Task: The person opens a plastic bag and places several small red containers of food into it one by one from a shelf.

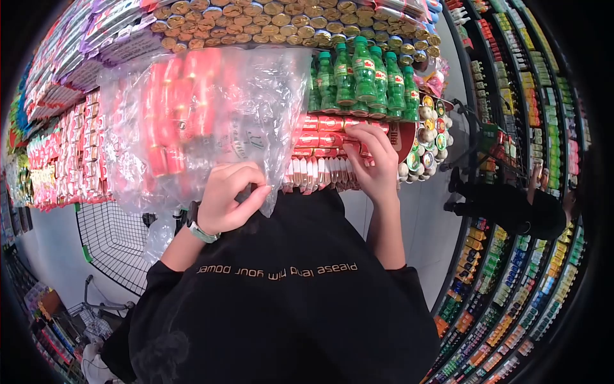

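My left hand (230, 200), with a band at its wrist, has its fingers curled and pinched on the lower right edge of a large clear plastic bag (249, 83). Red cans (201, 105) show through the bag. My right hand (377, 161) reaches over a row of red cans (329, 139) lying on their sides, its thumb and bent fingers around the end of one can. Just behind that hand, several green bottles (364, 80) stand upright. Small red and white packets (320, 169) line the front edge below the cans.
Gold-topped cans (268, 22) are stacked at the back. Round-lidded cups (428, 137) stand on the right. A wire shopping cart (112, 237) is at the lower left. Across the aisle (409, 240), a person in dark clothes (505, 201) is near long stocked shelves (511, 281).
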`<state>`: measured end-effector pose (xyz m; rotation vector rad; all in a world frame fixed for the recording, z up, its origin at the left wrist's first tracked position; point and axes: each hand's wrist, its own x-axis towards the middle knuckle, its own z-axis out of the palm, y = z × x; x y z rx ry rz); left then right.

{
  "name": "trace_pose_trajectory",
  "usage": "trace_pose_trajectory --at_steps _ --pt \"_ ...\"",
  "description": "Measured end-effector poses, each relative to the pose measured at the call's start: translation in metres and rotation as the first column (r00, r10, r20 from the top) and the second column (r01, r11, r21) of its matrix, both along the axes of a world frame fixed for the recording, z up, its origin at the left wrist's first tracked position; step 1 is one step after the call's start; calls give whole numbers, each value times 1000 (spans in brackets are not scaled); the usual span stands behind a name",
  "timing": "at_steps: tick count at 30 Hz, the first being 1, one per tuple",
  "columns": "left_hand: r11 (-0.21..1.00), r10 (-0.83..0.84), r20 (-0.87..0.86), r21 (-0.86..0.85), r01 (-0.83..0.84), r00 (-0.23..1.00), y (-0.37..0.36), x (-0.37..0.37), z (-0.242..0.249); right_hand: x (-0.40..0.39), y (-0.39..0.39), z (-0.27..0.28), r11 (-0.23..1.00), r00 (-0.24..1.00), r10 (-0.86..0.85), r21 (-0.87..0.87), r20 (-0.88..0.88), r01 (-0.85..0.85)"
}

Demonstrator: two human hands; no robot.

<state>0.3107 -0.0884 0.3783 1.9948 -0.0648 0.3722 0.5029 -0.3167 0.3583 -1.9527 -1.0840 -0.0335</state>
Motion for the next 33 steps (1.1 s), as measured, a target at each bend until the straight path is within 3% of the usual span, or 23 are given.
trace_pose_trajectory --at_steps 12,18,21,24,25,26,28,29,32,33 --pt "998 57 57 28 -59 997 -1 2 0 -11 6 -11 982 985 -29 -178 169 59" --pt "997 70 55 18 -71 996 -2 -1 -4 -8 7 -13 990 978 -5 -134 207 34" --pt "997 70 52 11 -70 996 -2 -3 -4 -10 0 -9 996 995 -22 -83 98 30" --pt "995 97 98 11 -98 990 -2 -6 -5 -18 -4 -10 985 960 -80 124 -269 117" --pt "994 106 110 14 -108 988 -2 -8 -5 -25 -3 -9 956 854 5 252 -520 148" --pt "993 113 121 20 -116 986 -1 -9 -4 -28 1 -6 944 801 118 316 -587 93" --pt "989 129 173 44 -138 976 -1 -9 -3 -30 12 8 891 655 337 454 -676 10" --pt "986 139 215 61 -155 967 -1 -8 -2 -23 12 6 894 652 431 392 -624 -217" --pt "979 148 296 89 -181 944 0 -8 -2 -32 35 22 873 548 487 372 -680 -315" --pt "978 149 313 95 -187 938 1 -8 -2 -37 43 21 878 576 479 372 -663 -302"
